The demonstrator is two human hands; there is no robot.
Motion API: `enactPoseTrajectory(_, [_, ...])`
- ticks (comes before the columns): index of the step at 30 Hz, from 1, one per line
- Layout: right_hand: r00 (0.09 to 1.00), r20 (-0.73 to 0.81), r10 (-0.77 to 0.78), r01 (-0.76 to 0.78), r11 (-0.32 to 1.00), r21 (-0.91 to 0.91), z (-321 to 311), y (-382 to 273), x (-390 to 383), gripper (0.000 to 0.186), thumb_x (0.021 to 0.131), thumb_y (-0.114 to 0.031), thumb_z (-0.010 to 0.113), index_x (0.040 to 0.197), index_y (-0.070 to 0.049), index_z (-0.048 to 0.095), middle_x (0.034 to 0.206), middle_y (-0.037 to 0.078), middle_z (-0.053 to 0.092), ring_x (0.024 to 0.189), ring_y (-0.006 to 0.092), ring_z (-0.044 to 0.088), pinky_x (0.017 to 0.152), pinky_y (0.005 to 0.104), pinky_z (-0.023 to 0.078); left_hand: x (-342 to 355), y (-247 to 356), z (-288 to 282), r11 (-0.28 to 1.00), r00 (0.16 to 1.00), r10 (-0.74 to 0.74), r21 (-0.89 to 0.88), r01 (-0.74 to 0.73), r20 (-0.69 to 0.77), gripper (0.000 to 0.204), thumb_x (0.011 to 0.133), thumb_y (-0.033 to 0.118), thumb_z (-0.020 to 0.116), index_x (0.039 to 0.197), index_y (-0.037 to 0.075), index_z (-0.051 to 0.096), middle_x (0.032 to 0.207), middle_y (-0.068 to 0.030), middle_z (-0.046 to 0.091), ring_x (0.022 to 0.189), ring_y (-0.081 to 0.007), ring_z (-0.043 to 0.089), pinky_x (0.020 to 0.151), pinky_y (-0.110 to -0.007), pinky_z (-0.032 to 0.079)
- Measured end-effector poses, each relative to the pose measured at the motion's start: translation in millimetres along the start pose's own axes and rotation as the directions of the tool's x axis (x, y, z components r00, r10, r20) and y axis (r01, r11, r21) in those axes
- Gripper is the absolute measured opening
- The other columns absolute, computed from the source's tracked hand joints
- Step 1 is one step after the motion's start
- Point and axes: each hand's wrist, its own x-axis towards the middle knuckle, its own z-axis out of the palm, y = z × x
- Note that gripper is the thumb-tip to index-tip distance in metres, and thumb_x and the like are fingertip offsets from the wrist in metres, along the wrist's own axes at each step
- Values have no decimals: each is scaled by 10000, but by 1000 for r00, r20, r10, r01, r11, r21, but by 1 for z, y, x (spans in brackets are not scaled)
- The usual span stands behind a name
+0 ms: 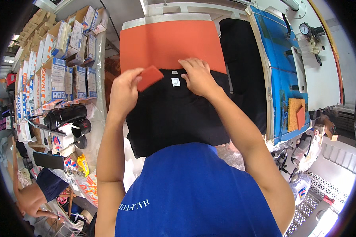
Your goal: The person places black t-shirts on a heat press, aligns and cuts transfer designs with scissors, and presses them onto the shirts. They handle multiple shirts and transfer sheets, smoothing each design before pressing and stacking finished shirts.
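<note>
A black T-shirt (174, 114) lies over the near part of a flat orange board (166, 41), its collar toward the far end. Two small white labels show inside the neck, and the larger label (175, 82) sits just below the other. My left hand (124, 89) is closed on a flat, red-orange rectangular pad (150, 78), held at the left side of the collar. At the collar's right side is my right hand (197, 75), thumb and fingers apart, fingertips at the shirt's edge. Whether those fingertips pinch any cloth cannot be told.
Cardboard boxes (53, 79) and a black cylinder-shaped object (67, 116) crowd a plastic-covered table at left. More black cloth (241, 75) hangs right of the board, beside a blue panel (279, 79) bearing a yellow-orange sponge-like block (295, 114). Another person (33, 197) is at lower left.
</note>
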Motion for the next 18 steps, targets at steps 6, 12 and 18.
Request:
enactPoseTrajectory(6, [862, 490, 129, -121, 991, -48, -19, -5, 19, 143, 819, -154, 734, 932, -68, 709, 1009, 100, 670, 1027, 317, 624, 849, 461, 439, 71, -19, 68, 989, 984, 130, -54, -137, -119, 239, 906, 7, 610, 1123, 5, 712, 1092, -203, 715, 999, -336, 697, 874, -388, 537])
enactPoseTrajectory(12, [969, 231, 91, -107, 993, 56, -19, -2, 6, 121, 806, -133, 737, 910, -78, 706, 1126, 96, 655, 1078, 300, 598, 862, 461, 443, 85, -40, 96, 981, 831, -17, -151, 122, 556, 317, 915, 77, 643, 1223, 13, 687, 1159, -196, 713, 1022, -269, 709, 917, -361, 533])
enactPoseTrajectory(18, [991, 120, 58, -68, 994, 81, 2, 4, -4, 158, 825, -118, 717, 975, -83, 677, 1167, 84, 666, 1117, 297, 585, 888, 478, 443, 41, -29, 70, 937, 948, 257, 191, -292, 190, 246, 798, 130, 789, 896, -12, 613, 903, -163, 712, 863, -381, 666, 756, -439, 509])
